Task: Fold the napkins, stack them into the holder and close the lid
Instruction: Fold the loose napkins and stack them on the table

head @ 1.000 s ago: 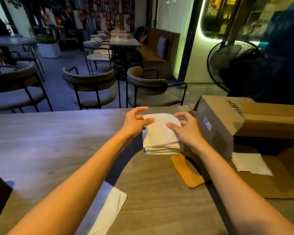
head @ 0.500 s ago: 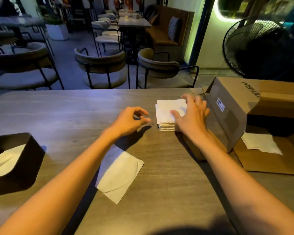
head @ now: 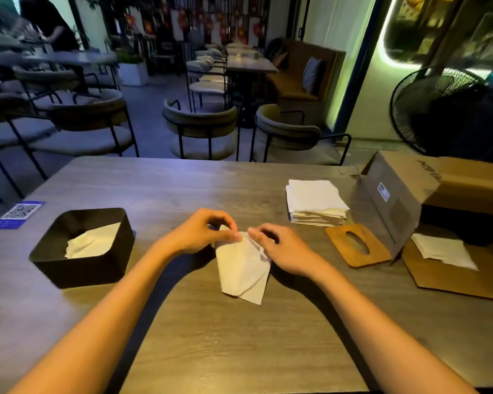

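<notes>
Left grip (head: 208, 233): pinching the far corner of the napkin (head: 242, 268), fingertips curling onto the paper.
Right grip (head: 279, 248): pinching the same far edge, just beside the left one, thumb and forefinger closing on the paper.
Napkin: lying on the worktop (head: 239, 351), long axis running from the grips back toward the body, near tip pointing slightly rightward.
Holder (head: 83, 268): sitting well to the left, nearer the left grip, already carrying one napkin.
Stack (head: 315, 201): waiting far right, with the lid (head: 356, 245) just in front of it.
Judgement: folding likely calling for pulling the pinched edge down along that axis.
</notes>
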`<state>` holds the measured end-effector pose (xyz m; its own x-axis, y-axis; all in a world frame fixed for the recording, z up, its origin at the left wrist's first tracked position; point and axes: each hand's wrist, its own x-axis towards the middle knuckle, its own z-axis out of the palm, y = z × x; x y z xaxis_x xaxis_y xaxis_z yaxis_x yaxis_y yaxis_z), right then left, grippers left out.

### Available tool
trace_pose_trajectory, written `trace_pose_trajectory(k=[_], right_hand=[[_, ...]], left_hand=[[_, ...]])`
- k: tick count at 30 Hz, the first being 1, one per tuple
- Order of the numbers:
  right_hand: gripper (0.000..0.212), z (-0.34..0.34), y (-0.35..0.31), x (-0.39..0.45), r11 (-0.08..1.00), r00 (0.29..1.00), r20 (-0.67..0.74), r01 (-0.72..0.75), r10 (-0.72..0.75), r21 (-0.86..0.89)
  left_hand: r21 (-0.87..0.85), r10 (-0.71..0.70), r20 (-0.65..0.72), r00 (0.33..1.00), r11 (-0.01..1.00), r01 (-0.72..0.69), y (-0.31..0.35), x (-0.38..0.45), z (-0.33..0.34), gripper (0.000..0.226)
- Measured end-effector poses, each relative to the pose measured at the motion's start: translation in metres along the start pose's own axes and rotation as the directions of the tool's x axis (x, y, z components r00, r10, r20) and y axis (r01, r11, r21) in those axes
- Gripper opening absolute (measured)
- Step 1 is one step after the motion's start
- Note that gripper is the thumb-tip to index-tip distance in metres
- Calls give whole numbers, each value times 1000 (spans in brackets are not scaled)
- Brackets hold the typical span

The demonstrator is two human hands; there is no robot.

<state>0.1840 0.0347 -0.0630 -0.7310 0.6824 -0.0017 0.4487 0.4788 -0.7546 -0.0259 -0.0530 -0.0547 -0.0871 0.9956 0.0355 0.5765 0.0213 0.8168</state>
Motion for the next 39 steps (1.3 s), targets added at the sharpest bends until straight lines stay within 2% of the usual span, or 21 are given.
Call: trace_pose_trajectory(k=[3, 6, 8, 10, 13, 16, 21, 25, 28, 30, 32, 34, 36, 38, 39], right_hand=[[37, -11, -7, -7, 976, 999, 11, -46, 44, 214], [26, -27, -8, -14, 947, 997, 9, -82, 83, 311], [30, -36, -7, -16, 942, 994, -64, -68, 94, 328], [33, -45, -7, -16, 931, 980, -169, -34, 101, 362], [27, -56, -8, -14, 957, 956, -292, 76, 10, 279], [23, -66, -9, -12, 975, 929, -363, 146, -76, 170], [24, -79, -13, -11, 946, 915, -402, 153, -26, 286], [24, -82, -11, -16, 935, 932, -360, 82, 51, 346], [3, -77, -9, -27, 918, 944, -290, -34, 160, 396], [10, -69, -3, -33, 926, 960, -202, -111, 194, 360], [31, -61, -1, -38, 934, 977, -57, -178, 205, 310], [36, -55, -3, -41, 931, 976, 61, -220, 211, 293], [37, -50, -8, -41, 924, 975, 72, -221, 209, 313], [36, -43, -15, -41, 897, 975, 36, -215, 218, 386], [34, -36, -18, -41, 867, 967, 11, -232, 253, 440]], left_hand=[[-235, -11, -145, 989, 972, -23, 7, -2, 5, 7], [-330, -59, -194, 979, 944, -8, 6, 2, 9, 10], [-441, -65, -192, 979, 897, -27, 9, 4, 12, 13], [-598, -84, -162, 983, 801, -30, 12, 6, 18, 19], [-751, -130, -63, 989, 659, 39, 19, 10, 30, 38], [-761, -128, 62, 990, 636, 130, 25, 14, 42, 64], [-686, -79, 101, 992, 717, 127, 35, 18, 60, 50], [-687, -125, 121, 985, 706, 174, 40, 16, 64, 44], [-749, -161, 102, 982, 637, 182, 38, 11, 62, 44], [-760, -209, 91, 974, 618, 204, 38, 6, 57, 47], [-771, -275, 66, 959, 597, 224, 36, 5, 54, 53], [-778, -328, 53, 943, 578, 245, 34, 4, 51, 58], [-771, -361, 91, 928, 564, 295, 31, 3, 49, 67], [-829, -386, 121, 915, 468, 307, 34, -1, 49, 70], [-878, -415, 131, 900, 374, 300, 35, -2, 50, 71]])
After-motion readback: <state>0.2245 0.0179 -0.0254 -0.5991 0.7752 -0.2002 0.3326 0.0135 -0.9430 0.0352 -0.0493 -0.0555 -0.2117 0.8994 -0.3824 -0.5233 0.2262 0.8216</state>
